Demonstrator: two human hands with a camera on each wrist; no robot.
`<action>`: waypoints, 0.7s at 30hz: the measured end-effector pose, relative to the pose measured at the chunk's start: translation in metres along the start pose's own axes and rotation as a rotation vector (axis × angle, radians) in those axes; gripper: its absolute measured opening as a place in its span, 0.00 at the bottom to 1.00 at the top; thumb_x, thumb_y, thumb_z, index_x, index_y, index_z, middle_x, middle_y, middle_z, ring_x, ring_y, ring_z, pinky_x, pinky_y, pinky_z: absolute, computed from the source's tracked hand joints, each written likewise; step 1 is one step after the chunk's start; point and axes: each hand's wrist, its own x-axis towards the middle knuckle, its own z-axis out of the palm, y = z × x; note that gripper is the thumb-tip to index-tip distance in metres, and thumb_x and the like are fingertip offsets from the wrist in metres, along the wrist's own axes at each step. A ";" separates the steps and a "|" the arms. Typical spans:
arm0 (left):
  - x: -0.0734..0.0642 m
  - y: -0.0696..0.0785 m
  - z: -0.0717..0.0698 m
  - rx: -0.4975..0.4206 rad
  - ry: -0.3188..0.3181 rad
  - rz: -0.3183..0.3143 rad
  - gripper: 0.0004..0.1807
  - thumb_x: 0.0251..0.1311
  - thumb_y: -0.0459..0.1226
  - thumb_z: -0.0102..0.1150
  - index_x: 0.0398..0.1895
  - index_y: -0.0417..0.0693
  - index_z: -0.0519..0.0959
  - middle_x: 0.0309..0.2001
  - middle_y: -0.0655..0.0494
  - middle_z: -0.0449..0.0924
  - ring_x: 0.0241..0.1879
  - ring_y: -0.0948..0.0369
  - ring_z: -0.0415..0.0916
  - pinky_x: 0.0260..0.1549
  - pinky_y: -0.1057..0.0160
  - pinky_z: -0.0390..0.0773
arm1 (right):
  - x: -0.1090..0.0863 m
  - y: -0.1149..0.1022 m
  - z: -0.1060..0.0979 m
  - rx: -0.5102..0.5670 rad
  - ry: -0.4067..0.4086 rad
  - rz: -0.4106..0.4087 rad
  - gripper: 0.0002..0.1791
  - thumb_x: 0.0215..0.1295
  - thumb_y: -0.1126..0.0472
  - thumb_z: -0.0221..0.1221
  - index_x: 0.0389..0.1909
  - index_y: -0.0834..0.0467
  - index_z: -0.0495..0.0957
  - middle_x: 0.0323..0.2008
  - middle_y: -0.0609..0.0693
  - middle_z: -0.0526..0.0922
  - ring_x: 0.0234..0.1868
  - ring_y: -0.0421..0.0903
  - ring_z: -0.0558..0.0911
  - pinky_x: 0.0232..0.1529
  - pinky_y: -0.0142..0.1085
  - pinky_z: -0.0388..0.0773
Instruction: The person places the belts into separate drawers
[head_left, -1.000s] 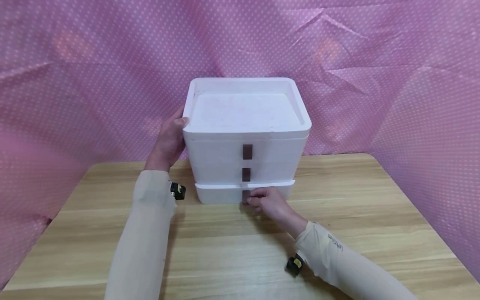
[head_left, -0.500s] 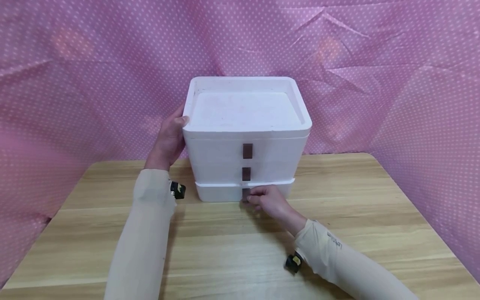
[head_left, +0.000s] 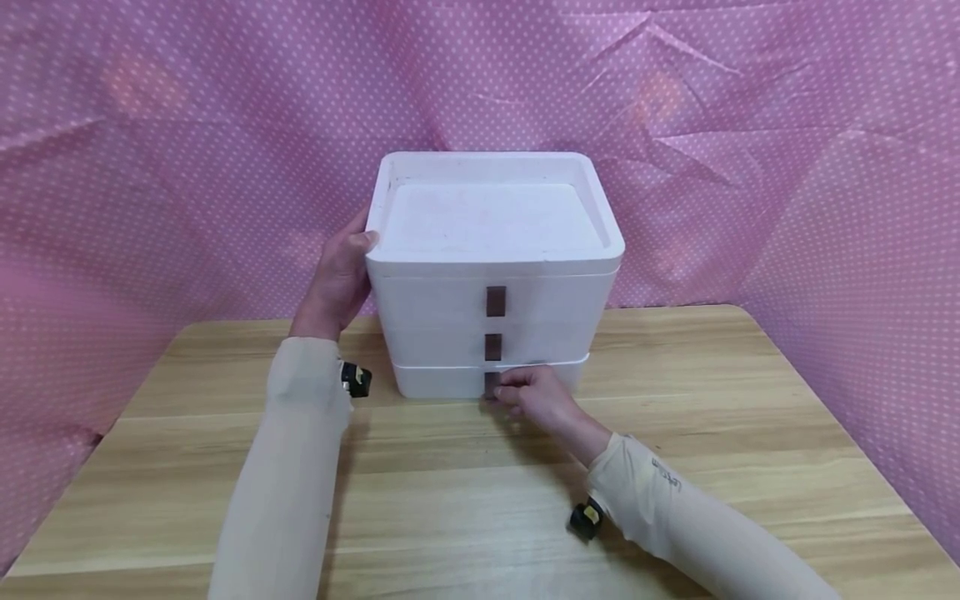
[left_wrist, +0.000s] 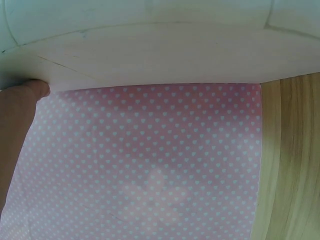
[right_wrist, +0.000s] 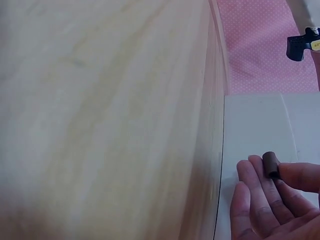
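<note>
A white drawer unit (head_left: 487,267) with three brown handle tabs on its front stands on the table. My left hand (head_left: 339,275) braces its upper left side, with the thumb at the rim of the tray-like top and the other fingers partly hidden behind the side. In the left wrist view, a fingertip (left_wrist: 41,89) touches the white wall. My right hand (head_left: 536,398) pinches the brown tab (right_wrist: 270,165) on the bottom drawer (head_left: 442,382) between thumb and fingers. That drawer's front sits nearly level with the drawers above it.
The unit rests on a wood-grain table (head_left: 420,500), towards its back edge. Behind and at both sides hangs a pink dotted curtain (head_left: 510,75). A small black device (head_left: 585,518) is fixed near my right cuff, another (head_left: 356,380) near my left.
The bottom drawer has slid back into the unit, its protruding lip shrinking to a thin line. My right hand moved slightly away from me with the tab; the left hand stayed put.
</note>
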 end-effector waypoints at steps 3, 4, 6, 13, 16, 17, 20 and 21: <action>0.000 0.000 0.000 0.008 0.003 0.000 0.37 0.61 0.41 0.44 0.77 0.57 0.55 0.73 0.51 0.59 0.68 0.50 0.60 0.69 0.47 0.57 | 0.002 0.001 -0.001 -0.001 -0.004 -0.003 0.09 0.63 0.72 0.58 0.42 0.72 0.81 0.38 0.63 0.86 0.28 0.47 0.80 0.29 0.37 0.78; 0.000 0.000 0.000 0.012 0.005 0.000 0.37 0.61 0.41 0.44 0.77 0.57 0.56 0.73 0.51 0.59 0.68 0.50 0.59 0.69 0.47 0.56 | 0.002 0.001 -0.001 -0.002 -0.005 -0.006 0.09 0.63 0.72 0.58 0.42 0.72 0.81 0.38 0.64 0.86 0.28 0.47 0.80 0.29 0.38 0.79; 0.000 0.000 0.001 0.010 0.005 0.001 0.37 0.61 0.41 0.45 0.77 0.57 0.55 0.73 0.51 0.58 0.68 0.50 0.59 0.69 0.47 0.55 | 0.003 0.001 -0.001 -0.003 -0.003 -0.009 0.10 0.63 0.72 0.58 0.43 0.73 0.81 0.38 0.64 0.86 0.30 0.48 0.81 0.30 0.39 0.80; 0.002 -0.001 0.003 0.007 0.003 0.007 0.38 0.61 0.41 0.45 0.77 0.57 0.56 0.74 0.53 0.58 0.69 0.51 0.58 0.69 0.48 0.55 | 0.002 0.000 -0.002 -0.006 0.007 -0.016 0.12 0.63 0.72 0.58 0.45 0.74 0.81 0.38 0.63 0.86 0.35 0.50 0.83 0.33 0.42 0.83; 0.002 -0.002 0.003 0.013 0.002 0.011 0.37 0.61 0.41 0.45 0.77 0.57 0.56 0.73 0.52 0.58 0.69 0.50 0.58 0.69 0.47 0.56 | 0.002 0.000 -0.003 -0.022 0.012 -0.022 0.12 0.64 0.71 0.58 0.45 0.74 0.81 0.39 0.62 0.86 0.36 0.53 0.83 0.35 0.44 0.83; 0.002 -0.003 0.002 0.021 0.003 0.011 0.37 0.61 0.41 0.44 0.77 0.58 0.56 0.73 0.52 0.59 0.69 0.50 0.59 0.69 0.47 0.56 | 0.002 0.001 -0.003 -0.030 0.012 -0.026 0.12 0.64 0.70 0.58 0.46 0.73 0.81 0.39 0.61 0.86 0.37 0.54 0.83 0.36 0.44 0.84; 0.001 -0.004 0.001 0.040 0.009 0.009 0.37 0.60 0.41 0.44 0.77 0.60 0.56 0.73 0.52 0.59 0.68 0.50 0.59 0.69 0.45 0.56 | -0.001 0.003 -0.007 -0.059 0.005 -0.040 0.13 0.66 0.69 0.56 0.47 0.72 0.81 0.40 0.61 0.86 0.41 0.57 0.83 0.39 0.46 0.84; 0.001 -0.005 0.001 0.045 0.012 0.011 0.38 0.60 0.41 0.43 0.77 0.60 0.56 0.73 0.53 0.59 0.69 0.50 0.59 0.68 0.45 0.56 | -0.002 0.004 -0.009 -0.069 -0.002 -0.050 0.14 0.66 0.68 0.56 0.47 0.72 0.81 0.41 0.61 0.85 0.43 0.58 0.83 0.40 0.47 0.84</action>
